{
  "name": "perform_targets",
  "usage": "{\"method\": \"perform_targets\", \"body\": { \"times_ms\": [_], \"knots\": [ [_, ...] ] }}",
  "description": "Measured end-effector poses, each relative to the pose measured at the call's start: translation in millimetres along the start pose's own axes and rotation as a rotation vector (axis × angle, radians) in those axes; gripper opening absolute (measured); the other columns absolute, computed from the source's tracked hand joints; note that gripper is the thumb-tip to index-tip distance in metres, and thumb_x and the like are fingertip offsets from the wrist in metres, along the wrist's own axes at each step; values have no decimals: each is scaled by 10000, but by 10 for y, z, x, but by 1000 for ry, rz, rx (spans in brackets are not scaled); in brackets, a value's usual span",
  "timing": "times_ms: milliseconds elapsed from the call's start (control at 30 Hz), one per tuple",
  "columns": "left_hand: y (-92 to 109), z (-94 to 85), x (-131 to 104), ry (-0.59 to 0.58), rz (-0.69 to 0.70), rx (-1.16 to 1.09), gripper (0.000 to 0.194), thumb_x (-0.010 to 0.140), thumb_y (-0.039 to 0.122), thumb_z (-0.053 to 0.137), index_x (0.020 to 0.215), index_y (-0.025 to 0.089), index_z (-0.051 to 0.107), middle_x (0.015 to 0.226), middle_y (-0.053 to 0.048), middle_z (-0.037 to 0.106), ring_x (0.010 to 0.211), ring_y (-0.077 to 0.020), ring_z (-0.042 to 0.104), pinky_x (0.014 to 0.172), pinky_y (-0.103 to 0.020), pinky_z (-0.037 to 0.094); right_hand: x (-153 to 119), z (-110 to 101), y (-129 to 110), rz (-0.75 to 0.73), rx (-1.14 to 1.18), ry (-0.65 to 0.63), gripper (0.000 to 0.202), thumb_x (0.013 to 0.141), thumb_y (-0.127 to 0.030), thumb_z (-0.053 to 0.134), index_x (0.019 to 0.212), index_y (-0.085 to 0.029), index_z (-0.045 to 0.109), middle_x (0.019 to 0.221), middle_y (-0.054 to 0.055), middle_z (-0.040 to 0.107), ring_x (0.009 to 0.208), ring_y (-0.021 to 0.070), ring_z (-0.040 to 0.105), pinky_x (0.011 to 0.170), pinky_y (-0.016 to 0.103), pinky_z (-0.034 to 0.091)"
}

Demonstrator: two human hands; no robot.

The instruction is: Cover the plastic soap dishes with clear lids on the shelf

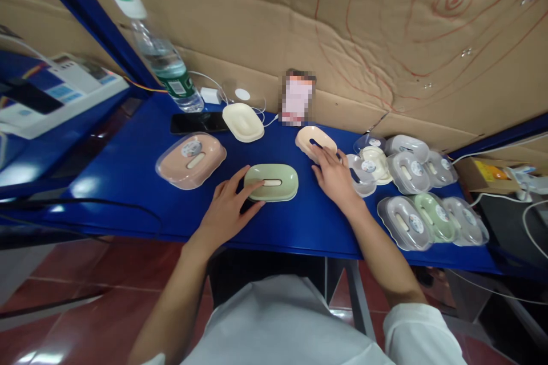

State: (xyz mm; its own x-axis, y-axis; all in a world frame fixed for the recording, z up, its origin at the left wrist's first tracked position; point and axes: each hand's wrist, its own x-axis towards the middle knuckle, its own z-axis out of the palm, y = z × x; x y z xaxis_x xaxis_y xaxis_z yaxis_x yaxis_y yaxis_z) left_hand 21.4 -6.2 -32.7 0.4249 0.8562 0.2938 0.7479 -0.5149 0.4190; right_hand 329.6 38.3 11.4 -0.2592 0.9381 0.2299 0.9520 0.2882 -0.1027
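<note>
A light green soap box (pixel 289 177) with a cream strip set in its top lies before me. My left hand (pixel 231 205) grips its left end, with thumb and fingers around the rim and the index fingertip on the strip. My right hand (pixel 333 174) touches a peach soap box lid (pixel 327 140) with a dark oval slot. Its fingers are spread, the index fingertip at the slot and the thumb apart from the lid. To the left sits a pink soap box (pixel 177 168) in a clear cover. Behind the green box is a cream dish (pixel 243 121).
Several clear-covered soap boxes (pixel 405 222) crowd the table's right side. A water bottle (pixel 171 77), a black phone (pixel 194 122) and a white charger (pixel 211 96) stand at the back left. A blurred-out phone (pixel 297 97) leans on the cardboard wall (pixel 240 23). Cables hang at both sides.
</note>
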Motion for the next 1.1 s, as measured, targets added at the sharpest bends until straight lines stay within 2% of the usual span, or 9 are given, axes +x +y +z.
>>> {"method": "perform_targets", "body": {
  "times_ms": [167,333,500,633,700,800,933,1000,1100],
  "knots": [
    [-26,27,7,37,-34,-36,682,1076,529,554,1660,251,339,1678,-192,492,1528,-349,520,1185,-527,445,10,-13,47,15,94,16,436,1091,-241,489,1491,-201,658,1328,147,743,1275,314,656,1123,487,465],
    [-51,48,-9,46,-67,-88,876,1047,600,584,1720,233,160,1671,-219,492,1479,-367,574,1179,-536,453,-110,-76,-274,-261,318,-2,378,1136,-323,477,1446,-284,689,1312,85,742,1274,245,655,1175,472,414],
    [-33,33,-25,73,-84,-93,779,1050,553,605,1688,261,266,1657,-200,506,1506,-360,540,1174,-523,466,-203,-42,-525,-440,325,-61,390,1133,-264,474,1469,-285,672,1257,89,748,1242,225,662,1204,479,365],
    [-26,33,-18,76,-83,-88,729,1053,529,612,1662,267,310,1624,-192,536,1495,-350,548,1156,-505,480,-201,-45,-492,-478,319,-36,385,1127,-244,481,1454,-272,683,1251,86,755,1260,228,658,1209,472,364],
    [-32,36,-11,86,-65,-74,739,1056,546,602,1665,255,300,1614,-201,545,1476,-348,564,1163,-507,471,-182,-47,-425,-457,309,4,376,1122,-242,482,1422,-264,708,1255,88,761,1248,230,669,1189,460,388],
    [-41,34,-3,90,-41,-57,750,1066,563,578,1676,247,278,1605,-205,556,1441,-344,591,1160,-511,466,-125,-16,-329,-305,263,62,373,1135,-274,464,1406,-248,718,1299,97,763,1264,237,674,1142,439,427],
    [-41,13,-5,55,16,-7,497,1085,484,571,1540,287,526,1562,-171,582,1420,-349,596,1132,-525,472,-18,-9,-187,-109,160,32,415,1157,-323,404,1459,-245,677,1405,102,736,1348,244,647,1193,452,406],
    [-39,2,-13,58,54,10,397,1085,450,582,1439,278,630,1548,-174,581,1418,-355,594,1126,-534,473,-11,-115,-15,-68,96,-42,470,1148,-391,428,1567,-241,578,1575,121,627,1489,278,550,1279,518,326],
    [-38,-13,-27,73,90,-5,385,1073,429,611,1419,265,658,1527,-178,591,1409,-351,599,1132,-537,473,-141,-435,436,90,18,-181,806,1049,-601,579,1726,-252,315,1781,154,334,1667,390,271,1319,690,193]
  ]
}}
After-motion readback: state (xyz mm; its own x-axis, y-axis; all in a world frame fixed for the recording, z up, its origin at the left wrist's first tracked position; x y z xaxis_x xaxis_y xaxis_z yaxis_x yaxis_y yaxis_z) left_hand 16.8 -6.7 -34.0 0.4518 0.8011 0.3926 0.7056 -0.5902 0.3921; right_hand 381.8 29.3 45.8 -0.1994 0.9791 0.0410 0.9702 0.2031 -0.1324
